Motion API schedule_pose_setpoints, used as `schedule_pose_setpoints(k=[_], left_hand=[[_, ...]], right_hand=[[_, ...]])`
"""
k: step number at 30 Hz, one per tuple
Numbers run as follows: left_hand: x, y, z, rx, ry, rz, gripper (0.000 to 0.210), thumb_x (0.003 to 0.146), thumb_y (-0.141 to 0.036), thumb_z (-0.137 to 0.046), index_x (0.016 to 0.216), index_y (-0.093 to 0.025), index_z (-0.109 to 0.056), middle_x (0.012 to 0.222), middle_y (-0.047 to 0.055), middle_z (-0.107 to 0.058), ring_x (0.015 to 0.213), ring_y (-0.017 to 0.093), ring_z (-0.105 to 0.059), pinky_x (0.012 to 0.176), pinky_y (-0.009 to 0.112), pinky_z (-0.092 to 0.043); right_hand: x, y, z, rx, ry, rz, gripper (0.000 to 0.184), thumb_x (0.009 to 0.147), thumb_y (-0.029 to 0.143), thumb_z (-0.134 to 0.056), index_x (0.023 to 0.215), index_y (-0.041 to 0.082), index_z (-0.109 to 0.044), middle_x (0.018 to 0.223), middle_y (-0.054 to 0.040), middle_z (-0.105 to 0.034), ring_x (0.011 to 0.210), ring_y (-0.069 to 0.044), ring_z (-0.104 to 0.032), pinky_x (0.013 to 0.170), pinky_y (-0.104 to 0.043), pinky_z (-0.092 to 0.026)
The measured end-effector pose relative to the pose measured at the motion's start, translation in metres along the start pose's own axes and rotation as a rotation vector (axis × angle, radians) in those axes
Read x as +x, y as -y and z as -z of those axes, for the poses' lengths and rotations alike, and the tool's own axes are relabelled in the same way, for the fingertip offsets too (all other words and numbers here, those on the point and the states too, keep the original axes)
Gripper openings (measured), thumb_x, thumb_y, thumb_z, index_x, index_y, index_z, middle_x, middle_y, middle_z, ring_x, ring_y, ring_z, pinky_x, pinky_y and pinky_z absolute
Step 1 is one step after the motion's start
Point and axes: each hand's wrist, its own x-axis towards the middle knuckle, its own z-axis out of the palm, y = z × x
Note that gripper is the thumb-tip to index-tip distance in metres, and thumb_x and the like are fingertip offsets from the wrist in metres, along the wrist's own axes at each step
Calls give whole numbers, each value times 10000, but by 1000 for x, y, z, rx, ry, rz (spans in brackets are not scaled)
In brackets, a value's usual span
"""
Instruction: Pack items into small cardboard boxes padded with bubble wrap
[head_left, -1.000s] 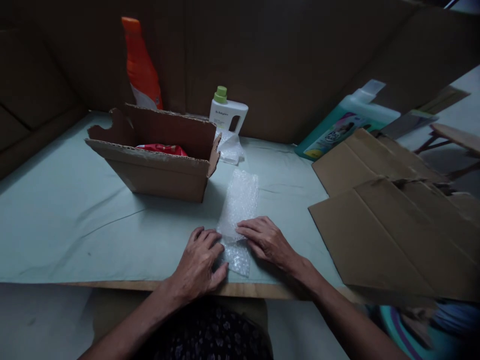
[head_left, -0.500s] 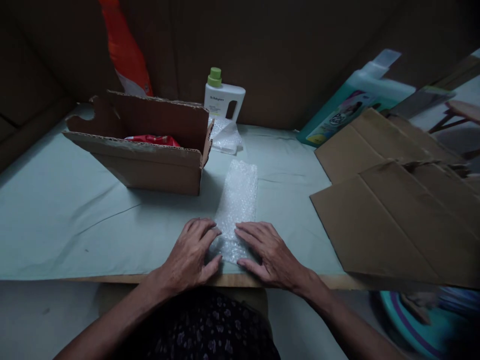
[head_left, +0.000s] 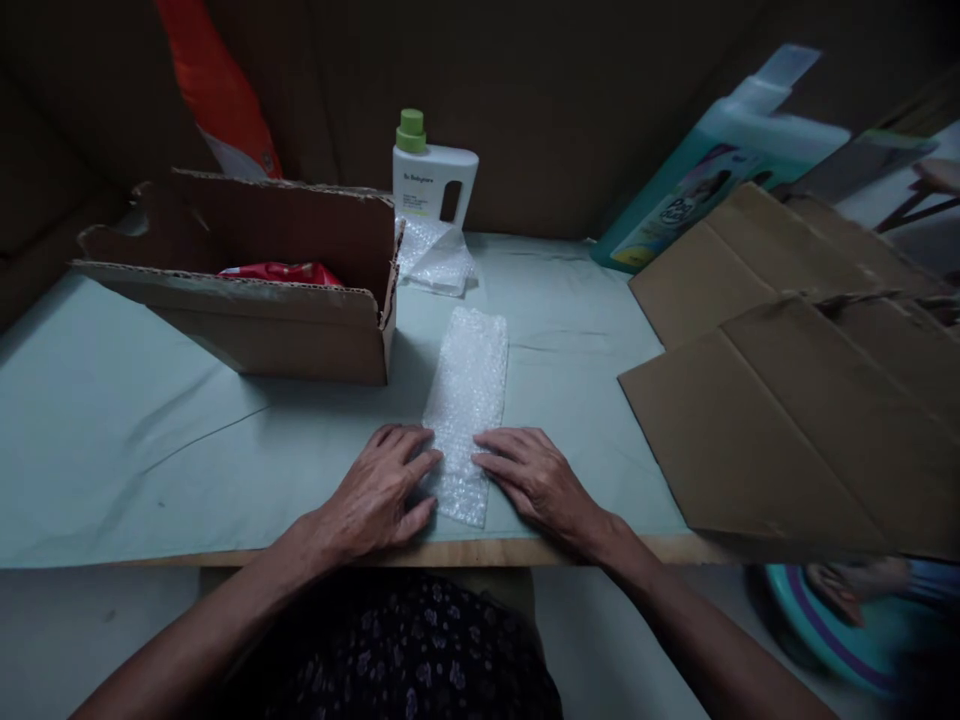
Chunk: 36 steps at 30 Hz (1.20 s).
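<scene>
A strip of bubble wrap (head_left: 469, 370) lies flat on the bench (head_left: 495, 552), in front of the person and between the two hands. The left hand (head_left: 386, 490) touches its left side, and the right hand (head_left: 532, 485) touches its right side. Both hands have a wide, loose grip, with fingers spread and nothing pinched. The strip is long and neat, so the folding looks mostly done. Maybe a little smoothing is left at the near end (I cannot tell if any edge is stuck down).

An open cardboard box (head_left: 315, 340) stands to the left, with a red packet (head_left: 292, 273) inside. An orange bottle (head_left: 217, 90) is behind it. A white bottle (head_left: 431, 170) stands at the back, with more bubble wrap, a folded piece (head_left: 435, 255), in front. On the right, cardboard sheets (head_left: 810, 430) partly hide a tilted teal bottle (head_left: 697, 180). Nothing blocks the hands from the strip.
</scene>
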Motion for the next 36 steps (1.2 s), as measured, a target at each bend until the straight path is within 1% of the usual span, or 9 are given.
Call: schedule_pose_setpoints(k=[4,10,13,18,22,26,28,31,36], left_hand=[[-1,0,2,-8,-10,20,432,853,-294,-612,1253,-132,-597,1406,208,-535,1224,348,-535,1022,550,-461],[-1,3,2,-10,2,14,380,851,-300,-620,1188,-126,-626,1373,205,-558,1213,345,-538,1029,545,-458],[-1,5,2,-19,15,7,387,846,-310,-625,1181,-117,-628,1348,211,-576,1206,349,-543,1023,551,-461],[-3,3,11,-88,59,24,550,832,-418,-674,1297,-142,-578,1466,213,-507,1320,374,-480,1072,585,-425],[-3,2,11,-218,59,-46,613,857,-321,-655,1433,-217,-474,1481,144,-536,1393,331,-440,1120,560,-391],[11,4,0,-309,-77,140,319,930,-183,-490,1207,-203,-648,1066,89,-749,981,233,-673,892,412,-525],[22,4,-3,-343,-83,270,267,939,-206,-484,1112,-192,-687,941,72,-756,829,207,-680,765,347,-527],[36,5,-3,-334,-44,385,285,929,-234,-506,1143,-168,-682,857,61,-747,725,194,-664,674,309,-494],[40,6,-8,-229,-46,449,397,905,-216,-550,1293,-151,-606,829,56,-734,687,199,-656,682,324,-503]], right_hand=[[-2,4,-2,83,-48,-4,260,1004,126,-495,1157,202,-692,1183,-91,-737,1116,-217,-660,908,-419,-517],[-11,24,7,104,72,-11,364,939,267,-595,1284,158,-624,1367,-144,-644,1285,-281,-569,1013,-490,-478],[-16,34,1,37,100,6,419,898,213,-607,1306,119,-605,1394,-167,-623,1308,-303,-546,1025,-503,-473],[-15,36,-21,-4,-111,31,344,922,36,-478,1189,141,-668,1235,-134,-723,1166,-261,-648,914,-440,-546],[-6,32,-19,334,-222,-282,273,973,122,-473,1103,201,-700,1008,-59,-774,931,-193,-724,812,-331,-590],[-2,30,-6,491,-211,-562,217,1005,276,-504,1058,207,-703,898,-29,-758,804,-187,-720,703,-293,-591],[-4,29,-2,365,-318,-530,214,991,264,-532,1149,214,-668,1026,-61,-750,919,-214,-714,786,-343,-588],[-9,29,-2,68,-427,-299,325,944,169,-588,1262,231,-607,1167,-104,-717,1078,-261,-668,896,-437,-534],[-3,24,-16,-173,-166,-83,321,951,173,-594,1271,179,-610,1280,-128,-694,1201,-310,-606,933,-484,-478]])
